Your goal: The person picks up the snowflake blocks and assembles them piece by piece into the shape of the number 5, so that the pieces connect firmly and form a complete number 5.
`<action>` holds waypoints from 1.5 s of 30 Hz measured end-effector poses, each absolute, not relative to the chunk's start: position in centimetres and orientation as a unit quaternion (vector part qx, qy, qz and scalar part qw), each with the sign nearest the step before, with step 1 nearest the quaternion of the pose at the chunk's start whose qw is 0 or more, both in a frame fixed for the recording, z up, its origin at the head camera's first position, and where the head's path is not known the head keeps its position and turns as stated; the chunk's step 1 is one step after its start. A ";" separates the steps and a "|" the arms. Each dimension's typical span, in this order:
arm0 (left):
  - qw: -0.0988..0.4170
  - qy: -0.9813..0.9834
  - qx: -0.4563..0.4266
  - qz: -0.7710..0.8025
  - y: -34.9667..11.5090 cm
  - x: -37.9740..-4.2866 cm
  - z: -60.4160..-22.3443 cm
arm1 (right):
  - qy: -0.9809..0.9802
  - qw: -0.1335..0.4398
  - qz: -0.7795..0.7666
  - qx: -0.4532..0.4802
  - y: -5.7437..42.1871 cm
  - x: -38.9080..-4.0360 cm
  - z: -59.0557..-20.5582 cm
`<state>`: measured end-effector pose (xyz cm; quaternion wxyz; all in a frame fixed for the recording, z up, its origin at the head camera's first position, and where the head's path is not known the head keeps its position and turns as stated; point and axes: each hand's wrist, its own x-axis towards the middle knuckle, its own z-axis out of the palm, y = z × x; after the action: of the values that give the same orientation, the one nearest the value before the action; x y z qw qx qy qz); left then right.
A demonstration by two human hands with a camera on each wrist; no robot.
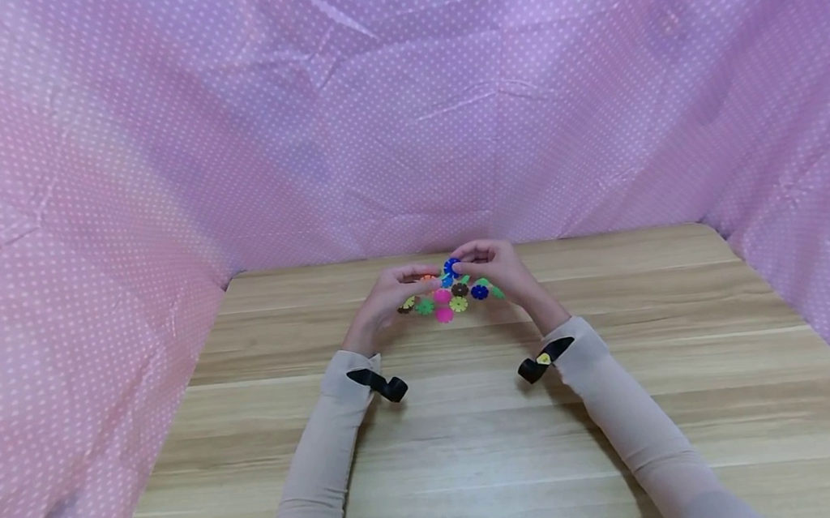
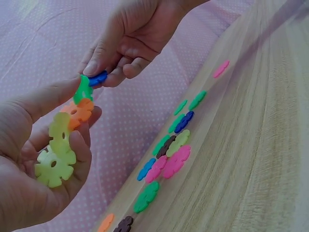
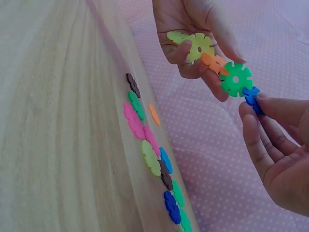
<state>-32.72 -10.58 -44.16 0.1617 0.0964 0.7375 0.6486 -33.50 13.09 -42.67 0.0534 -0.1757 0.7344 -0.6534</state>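
Note:
My left hand [image 1: 388, 293] holds a short chain of notched plastic snowflake discs above the table. In the left wrist view the chain has two yellow discs [image 2: 54, 166] near the palm, then an orange disc [image 2: 79, 112] and a green disc [image 2: 83, 90] at the far end. My right hand [image 1: 502, 267] pinches a blue disc [image 3: 251, 100] between thumb and fingers. Its edge meets the green disc's edge, roughly crosswise; how deep the slots sit in each other I cannot tell.
Loose discs lie flat along the far part of the wooden table [image 1: 458, 434], among them pink [image 2: 177, 161], green [image 2: 146, 197], dark blue [image 3: 172, 208] and brown [image 3: 133, 85] ones. A pink dotted cloth [image 1: 405, 130] hangs behind the table and on both sides.

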 end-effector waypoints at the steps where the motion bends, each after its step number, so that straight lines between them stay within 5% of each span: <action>1: 0.159 0.739 0.087 0.649 -10.6 -32.7 -44.1 | 0.735 0.053 -0.653 -0.175 13.1 -33.5 -42.7; 28: 0.138 0.742 0.063 0.653 -10.2 -31.7 -43.1 | 0.729 0.018 -0.656 -0.194 12.9 -33.0 -42.4; 45: 0.192 0.728 0.200 0.627 -10.0 -32.1 -43.2 | 0.711 0.026 -0.682 -0.167 12.9 -33.1 -42.5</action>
<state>-32.11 -10.04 -43.21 0.1922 0.2000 0.7281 0.6268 -33.08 12.88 -42.50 0.0257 -0.1671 0.7113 -0.6823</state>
